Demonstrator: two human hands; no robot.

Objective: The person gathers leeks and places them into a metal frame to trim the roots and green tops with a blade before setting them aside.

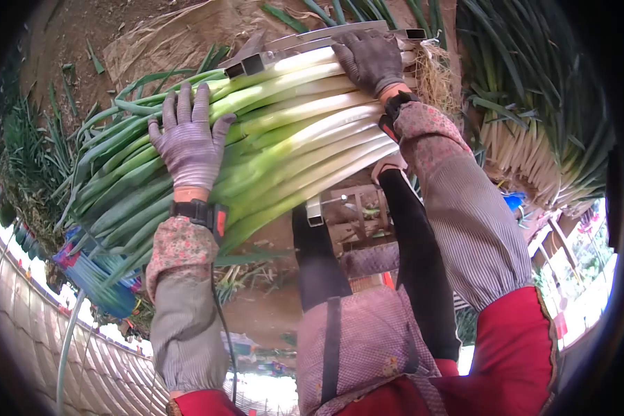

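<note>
A thick layer of long green onions (pixel 291 135) lies crosswise in front of me, leaves to the left and white shafts to the right. My left hand (pixel 191 142), in a striped grey-purple glove, rests palm down on the green leaves with its fingers spread. In a darker glove, my right hand (pixel 371 62) lies over the white ends at the upper right, next to their roots (pixel 433 76). Its fingers stretch across the shafts and the edge of a metal frame (pixel 312 40). What is under both palms is hidden.
More green onions (pixel 527 139) are heaped on the right, roots toward me. Cut leaves (pixel 31 152) pile up at the left. A brown sheet (pixel 159 52) covers soil at the back. A square metal tube (pixel 315 210) juts out below the onions, between my legs.
</note>
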